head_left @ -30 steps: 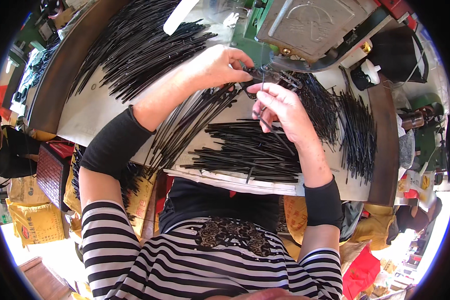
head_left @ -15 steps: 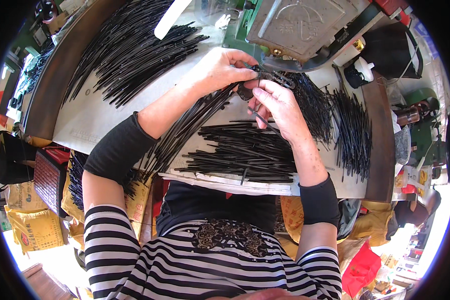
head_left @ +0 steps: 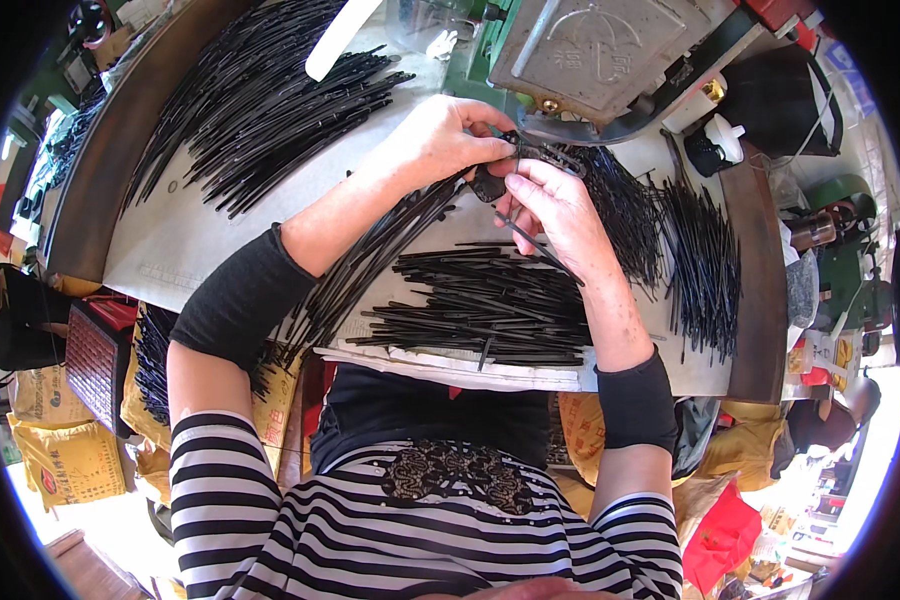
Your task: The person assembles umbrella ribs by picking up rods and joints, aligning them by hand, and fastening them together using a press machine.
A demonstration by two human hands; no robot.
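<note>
My left hand (head_left: 440, 140) pinches the top of a long bundle of thin black rods (head_left: 370, 262) that slopes down toward my lap. Right beside it, my right hand (head_left: 555, 205) holds a single black rod (head_left: 533, 240) between thumb and fingers, its tip close to a small black round piece (head_left: 488, 185) between both hands. Both hands sit just under the grey metal machine (head_left: 610, 50). A flat pile of black rods (head_left: 480, 308) lies on the white table (head_left: 200, 240) below my hands.
A large heap of black rods (head_left: 260, 100) covers the table's far left. More rods (head_left: 705, 265) fan out on the right. A white bottle (head_left: 722, 140) and dark clutter stand at right. Yellow sacks (head_left: 65, 455) lie on the floor at left.
Both hands have moved up and closer to the machine's base, and the fingers of the two hands now meet at the small black piece.
</note>
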